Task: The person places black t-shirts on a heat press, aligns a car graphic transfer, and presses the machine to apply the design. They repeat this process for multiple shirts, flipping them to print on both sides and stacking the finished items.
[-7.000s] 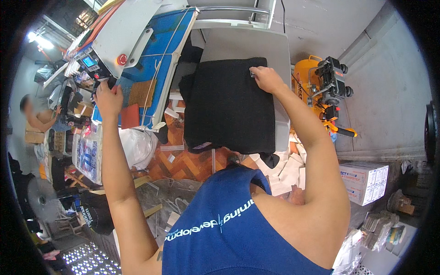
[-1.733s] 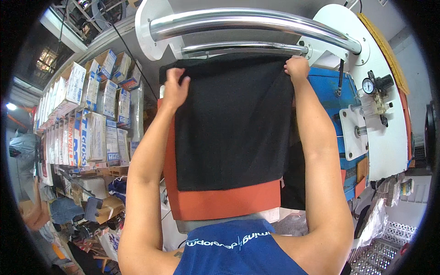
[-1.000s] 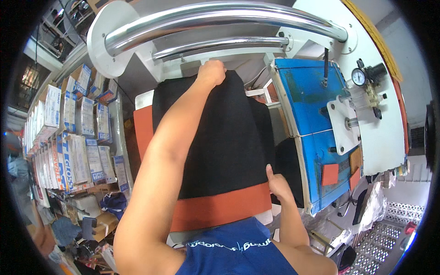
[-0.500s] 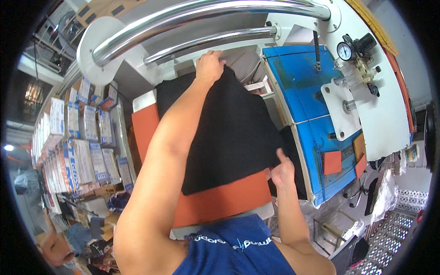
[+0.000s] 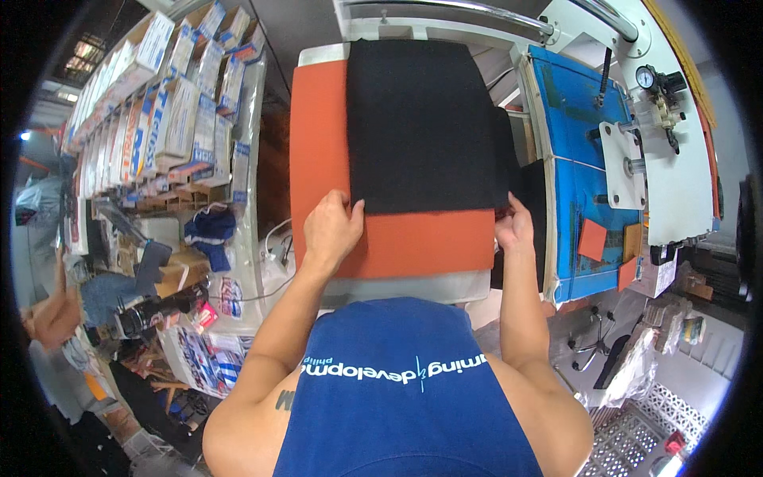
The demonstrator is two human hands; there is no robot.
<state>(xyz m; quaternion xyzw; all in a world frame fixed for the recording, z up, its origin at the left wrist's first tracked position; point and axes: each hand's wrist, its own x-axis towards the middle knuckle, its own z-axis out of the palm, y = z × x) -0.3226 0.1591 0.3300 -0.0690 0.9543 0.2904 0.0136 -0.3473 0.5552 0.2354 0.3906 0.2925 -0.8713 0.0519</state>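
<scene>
A black cloth (image 5: 421, 127) lies spread over an orange-red rubber pad (image 5: 425, 246), leaving the pad's left side and near strip bare. My left hand (image 5: 330, 230) has its fingers closed at the cloth's near left corner. At the near right corner, my right hand (image 5: 515, 229) pinches the cloth's edge between thumb and fingers. The cloth looks fairly flat and its near edge runs almost straight between my hands. Part of it drapes past the pad's right side, where more black fabric (image 5: 534, 187) hangs down.
Right of the pad stands a blue-topped platen (image 5: 584, 179) with small orange pads on it. A pressure gauge (image 5: 644, 77) and chrome bars (image 5: 453, 12) belong to the white machine. Stacked boxes (image 5: 179, 119) fill the left, and another person's arm (image 5: 56, 298) shows far left.
My left hand has come back from the cloth's far edge to its near left corner. The cloth now lies squarer and flatter on the pad. My right hand stays at the near right corner.
</scene>
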